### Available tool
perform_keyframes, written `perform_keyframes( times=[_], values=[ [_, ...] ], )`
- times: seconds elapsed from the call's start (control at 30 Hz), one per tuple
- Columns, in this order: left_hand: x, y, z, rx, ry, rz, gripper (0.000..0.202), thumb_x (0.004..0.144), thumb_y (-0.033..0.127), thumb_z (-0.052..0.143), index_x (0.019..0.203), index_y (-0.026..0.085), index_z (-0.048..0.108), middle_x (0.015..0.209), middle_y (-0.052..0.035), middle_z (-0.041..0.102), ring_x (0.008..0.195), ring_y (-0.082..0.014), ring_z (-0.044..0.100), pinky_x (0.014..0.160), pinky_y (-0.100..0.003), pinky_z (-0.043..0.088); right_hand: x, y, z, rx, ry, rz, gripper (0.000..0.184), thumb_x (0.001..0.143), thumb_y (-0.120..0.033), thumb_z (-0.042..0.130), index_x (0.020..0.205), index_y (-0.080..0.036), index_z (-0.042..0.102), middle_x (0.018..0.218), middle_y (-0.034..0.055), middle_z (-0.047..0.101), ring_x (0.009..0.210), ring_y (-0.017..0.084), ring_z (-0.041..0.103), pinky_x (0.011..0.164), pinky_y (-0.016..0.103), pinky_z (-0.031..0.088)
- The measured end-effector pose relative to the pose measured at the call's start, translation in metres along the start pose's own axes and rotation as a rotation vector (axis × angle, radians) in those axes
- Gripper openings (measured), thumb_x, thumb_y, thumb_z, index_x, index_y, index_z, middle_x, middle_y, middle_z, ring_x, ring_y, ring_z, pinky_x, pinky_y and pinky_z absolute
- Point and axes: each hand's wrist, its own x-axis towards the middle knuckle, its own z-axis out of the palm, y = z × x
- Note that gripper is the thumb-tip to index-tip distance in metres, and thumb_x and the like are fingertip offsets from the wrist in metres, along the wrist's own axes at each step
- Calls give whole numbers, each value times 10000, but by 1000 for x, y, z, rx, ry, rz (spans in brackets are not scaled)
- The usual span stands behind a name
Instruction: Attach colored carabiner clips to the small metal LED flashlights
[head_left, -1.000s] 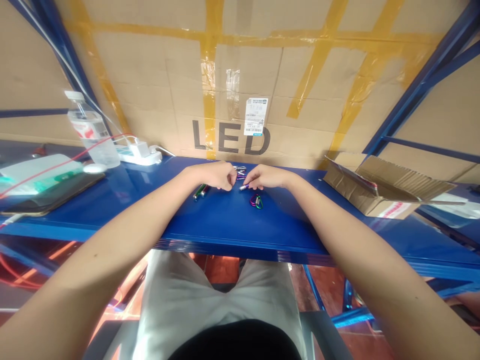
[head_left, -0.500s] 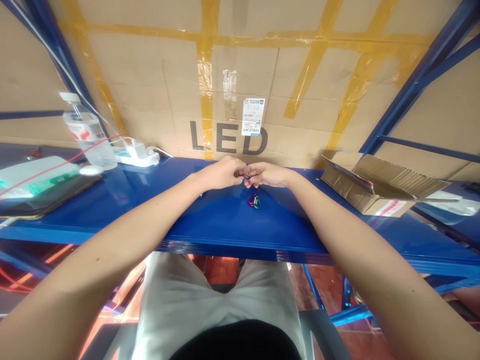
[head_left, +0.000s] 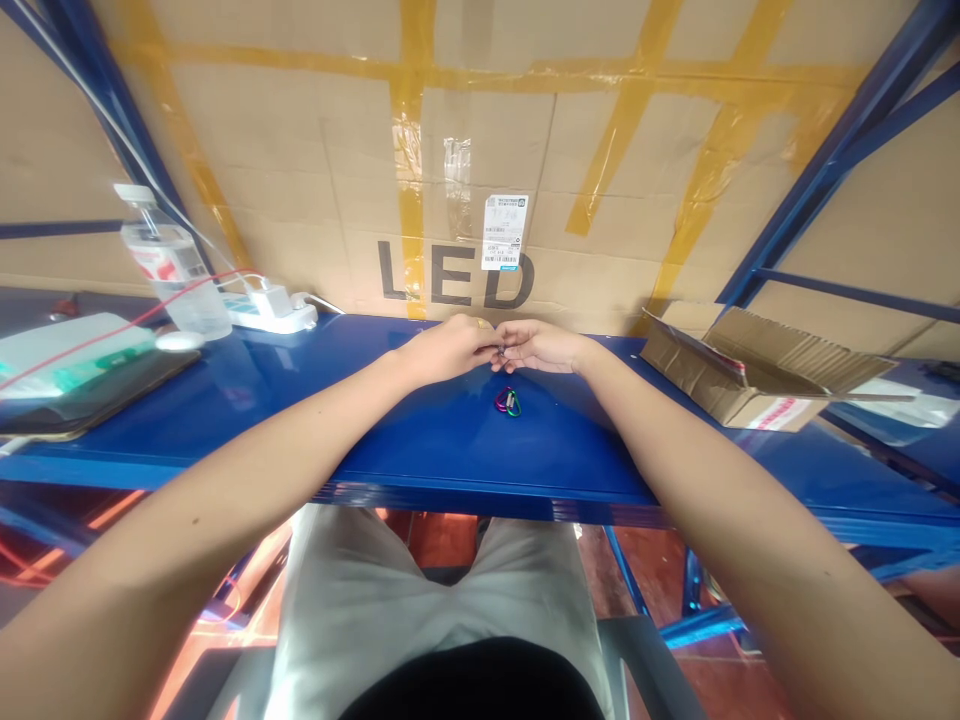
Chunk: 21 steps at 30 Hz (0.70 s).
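My left hand (head_left: pixel 448 347) and my right hand (head_left: pixel 538 345) meet fingertip to fingertip a little above the blue shelf (head_left: pixel 450 440), near the cardboard wall. Both pinch a small dark piece (head_left: pixel 499 351) between them; it is too small to name. Just in front of the hands, two small carabiner clips (head_left: pixel 508 402), one purple and one green, lie together on the shelf. The pen-like sticks seen earlier are hidden behind my left forearm.
A cardboard sheet marked LED (head_left: pixel 456 276) backs the shelf. An open cardboard box (head_left: pixel 757 372) lies at the right. At the left stand a water bottle (head_left: pixel 176 268), a white power strip (head_left: pixel 274 312) and a flat white pack (head_left: pixel 71 345).
Both hands have lifted off the shelf and come together, taking the small purple stick up with them. The clips have stayed where they were.
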Motion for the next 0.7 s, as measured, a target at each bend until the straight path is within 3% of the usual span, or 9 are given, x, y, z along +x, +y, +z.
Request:
perform_keyframes(
  times=[0.43,0.7],
  values=[
    [1,2,5,-142,52,34,153,976,199,587,949,168,734,940,-80,704,854,-176,644,793,-299,474,2,4,-3,-50,9,-38,232,716,-44,767,888,-166,670,898,37,739,874,175,730,719,255,555],
    [0,1,6,-140,78,-14,83,956,209,594,930,168,662,838,-39,647,765,-153,588,692,-271,427,1,0,-1,-87,23,-31,283,701,-71,766,948,-180,684,1003,64,771,869,180,713,730,282,564]
  ],
)
